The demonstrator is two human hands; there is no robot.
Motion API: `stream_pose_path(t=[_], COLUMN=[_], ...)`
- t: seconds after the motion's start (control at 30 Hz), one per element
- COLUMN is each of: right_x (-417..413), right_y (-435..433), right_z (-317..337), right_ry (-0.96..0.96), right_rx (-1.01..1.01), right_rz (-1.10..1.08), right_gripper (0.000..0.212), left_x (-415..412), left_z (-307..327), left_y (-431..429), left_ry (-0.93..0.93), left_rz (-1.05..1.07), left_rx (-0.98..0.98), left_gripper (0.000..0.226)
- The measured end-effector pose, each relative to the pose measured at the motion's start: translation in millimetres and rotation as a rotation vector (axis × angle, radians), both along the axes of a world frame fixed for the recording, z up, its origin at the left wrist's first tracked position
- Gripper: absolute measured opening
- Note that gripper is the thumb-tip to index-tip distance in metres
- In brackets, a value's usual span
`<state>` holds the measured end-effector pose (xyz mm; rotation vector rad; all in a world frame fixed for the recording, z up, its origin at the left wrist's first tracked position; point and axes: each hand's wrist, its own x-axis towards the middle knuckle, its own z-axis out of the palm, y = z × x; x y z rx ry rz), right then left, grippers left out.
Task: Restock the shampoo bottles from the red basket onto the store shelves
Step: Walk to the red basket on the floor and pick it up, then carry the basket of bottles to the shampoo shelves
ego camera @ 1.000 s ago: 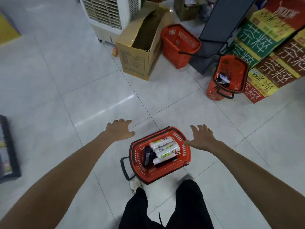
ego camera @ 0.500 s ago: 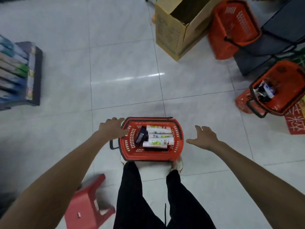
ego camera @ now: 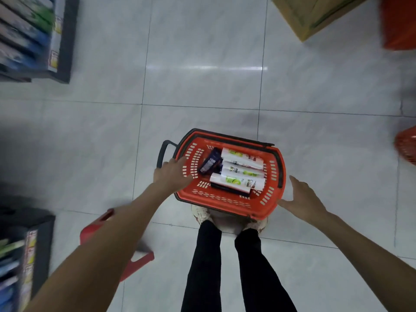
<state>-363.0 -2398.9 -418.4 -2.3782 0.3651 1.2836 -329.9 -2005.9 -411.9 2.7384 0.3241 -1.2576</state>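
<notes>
A: Where is the basket [ego camera: 225, 199]?
B: On the floor [ego camera: 202, 86], just ahead of the person's shoes [ego camera: 201, 215]. Three bottles [ego camera: 237, 181] lie side by side inside it, with a box [ego camera: 210, 163] to their left.
A: And the hands?
B: The left hand [ego camera: 172, 174] is over the basket's left rim, by the handle [ego camera: 163, 154]. The right hand [ego camera: 302, 199] is just beside the right rim.
A: What else is around?
B: Shelves [ego camera: 33, 37] at far left, more shelving [ego camera: 24, 255] at near left. A stool [ego camera: 135, 264] sits under the left forearm. A carton [ego camera: 313, 16] stands far right, another basket [ego camera: 407, 145] at the right edge.
</notes>
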Motion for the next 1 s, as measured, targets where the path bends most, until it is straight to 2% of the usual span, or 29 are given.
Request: stream_pose_path(t=[0.03,0.07,0.13,0.17,0.23,0.27,0.33,0.37,0.43,0.53,0.63,0.77,0.87,1.0], right_x=[-1,1,0,5,3,7,5,9,7,10,19,21,25,33], right_y=[2,-1,6,13,22,28,32,37,38,33,23,8,3,21], right_z=[-34,-38,-99,-93,-140,-139,-175,-174,-204,-218,-227,-229,-221,-191], right_ry=[-0.033,-0.033,-0.064,-0.071,-0.093,-0.125,-0.149,-0.17,-0.179,-0.168,-0.079,0.036,0.089,0.084], right_rx=[0.0,0.012,0.016,-0.018,-0.1,-0.104,-0.096,-0.096,-0.157,-0.221,-0.163,-0.128,-0.128,-0.15], right_rz=[0.008,-0.03,-0.089,-0.095,-0.117,-0.149,-0.318,-0.398,-0.493,-0.63,-0.752,-0.783,-0.793,-0.701], right_gripper=[0.098,0.097,0.099,0.1,0.1,0.1,0.102,0.103,0.097,0.076,0.055,0.048,0.03,0.035], left_x=[-1,4,6,12,13,18,15,18,13,13,19,17,7,-17], left_z=[-27,-24,-82,-79,-132,-132,-169,-168,-204,-221,-224,-227,-229,-208], left_y=[6,6,18,21,29,35,38,43,47,54,62,80,87,110], left_ry=[-0.027,-0.062,-0.09,-0.106,-0.104,-0.12,-0.094,-0.1,-0.093,-0.165,-0.171,-0.049,0.088,0.198], left_rz=[0.029,0.036,0.133,0.157,0.258,0.275,0.356,0.385,0.5,0.728,0.916,1.115,1.123,1.123], left_rx=[0.012,0.017,0.034,0.041,0.083,0.111,0.124,0.108,0.027,-0.138,-0.283,-0.41,-0.466,-0.509], left_gripper=[0.073,0.071,0.067,0.066,0.065,0.066,0.065,0.063,0.053,0.037,0.027,0.036,0.048,0.065])
